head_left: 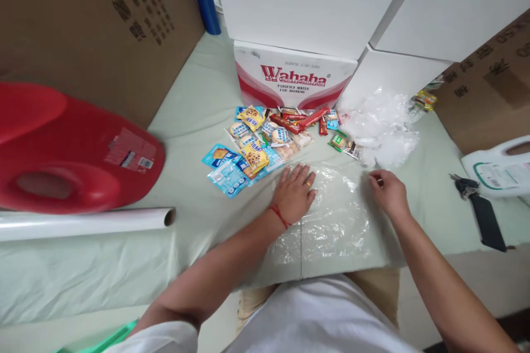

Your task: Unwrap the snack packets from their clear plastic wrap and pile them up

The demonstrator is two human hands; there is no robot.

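A clear plastic bag [335, 220] lies spread on the green cloth in front of me. My left hand [293, 192] rests flat on its upper left part, fingers stretched out and holding nothing. Beyond those fingertips is a pile of snack packets [254, 157] in blue, yellow and red wrappers. My right hand [388, 193] hovers by the bag's right side with thumb and fingers pinched together. What is between them, if anything, I cannot make out. Crumpled clear bags [383, 127] lie heaped just beyond it, beside a green-and-brown snack packet [339, 142].
A Wahaha water carton [293, 77] stands behind the snacks, under white boxes [306, 0]. At left are a large red jug [83, 149], a white roll [86, 223] and a cardboard box [103, 27]. A black phone-like object with keys [486, 220] and a white bottle [501, 168] lie at right.
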